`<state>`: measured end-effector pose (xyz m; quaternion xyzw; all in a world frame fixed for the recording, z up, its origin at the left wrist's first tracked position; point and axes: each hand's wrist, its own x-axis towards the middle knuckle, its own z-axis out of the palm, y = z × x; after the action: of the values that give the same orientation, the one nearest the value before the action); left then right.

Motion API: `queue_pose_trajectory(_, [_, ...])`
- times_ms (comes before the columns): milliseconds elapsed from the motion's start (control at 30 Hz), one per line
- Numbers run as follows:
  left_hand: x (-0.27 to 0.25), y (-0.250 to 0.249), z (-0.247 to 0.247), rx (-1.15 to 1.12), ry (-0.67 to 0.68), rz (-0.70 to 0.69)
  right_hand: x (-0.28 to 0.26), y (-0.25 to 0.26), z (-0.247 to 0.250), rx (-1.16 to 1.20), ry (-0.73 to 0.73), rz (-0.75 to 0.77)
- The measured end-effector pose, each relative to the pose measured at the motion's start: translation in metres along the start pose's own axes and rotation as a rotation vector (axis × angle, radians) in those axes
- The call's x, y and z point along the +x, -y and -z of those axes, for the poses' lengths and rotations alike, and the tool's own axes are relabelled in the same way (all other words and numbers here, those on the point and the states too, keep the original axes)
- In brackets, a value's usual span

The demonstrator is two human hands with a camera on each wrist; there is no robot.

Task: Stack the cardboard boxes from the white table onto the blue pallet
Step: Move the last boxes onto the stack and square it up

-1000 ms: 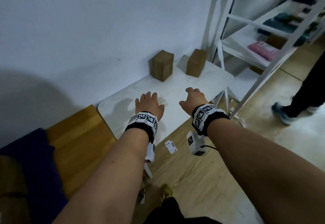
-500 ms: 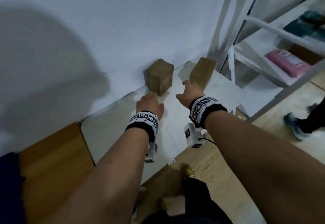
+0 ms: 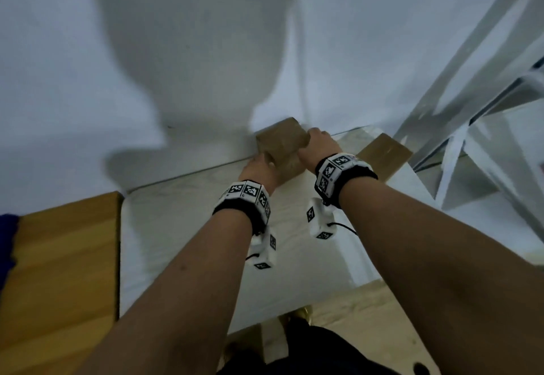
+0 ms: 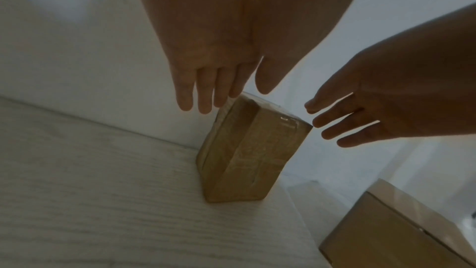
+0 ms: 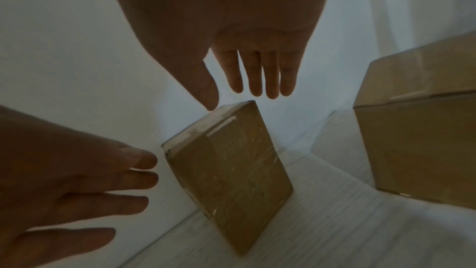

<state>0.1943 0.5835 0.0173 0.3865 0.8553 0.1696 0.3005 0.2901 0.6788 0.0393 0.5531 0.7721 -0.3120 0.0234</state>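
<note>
A small taped cardboard box (image 3: 281, 142) stands upright at the back of the white table (image 3: 191, 227), close to the wall. My left hand (image 3: 260, 165) is at its left side and my right hand (image 3: 316, 142) at its right side near the top. The left wrist view has my left hand (image 4: 231, 93) with straight fingers beside the box's (image 4: 247, 150) upper edge. In the right wrist view my right hand (image 5: 231, 93) is spread, its thumb by the box's (image 5: 229, 170) top corner. I cannot tell whether either hand touches it. A blue pallet edge (image 3: 6, 242) shows far left.
A second cardboard box (image 3: 384, 153) stands on the table to the right of the first, near a white metal shelf frame (image 3: 471, 109). A wooden surface (image 3: 59, 271) adjoins the table's left edge. The wall is right behind the boxes.
Both hands have moved forward across the table from its near part to either side of the left box. My head has come closer to the table.
</note>
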Motion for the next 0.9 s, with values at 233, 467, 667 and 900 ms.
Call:
queue_pose_trajectory(233, [0.018,0.001,-0.014,-0.217,-0.057,0.158,0.027,-0.005,-0.015,0.079,0.011,-0.041])
queue_pose_trajectory(467, [0.005,0.025,-0.012,-0.377,-0.223,0.299,0.020,-0.001,-0.029,0.226,0.045,-0.012])
queue_pose_trajectory(667, [-0.027,0.069,-0.007,-0.359,-0.330,0.375,-0.006,0.007,-0.056,0.215,0.102,0.073])
queue_pose_trajectory(900, [-0.050,0.115,-0.027,-0.285,-0.261,0.402,-0.021,0.005,-0.091,0.040,0.229,0.031])
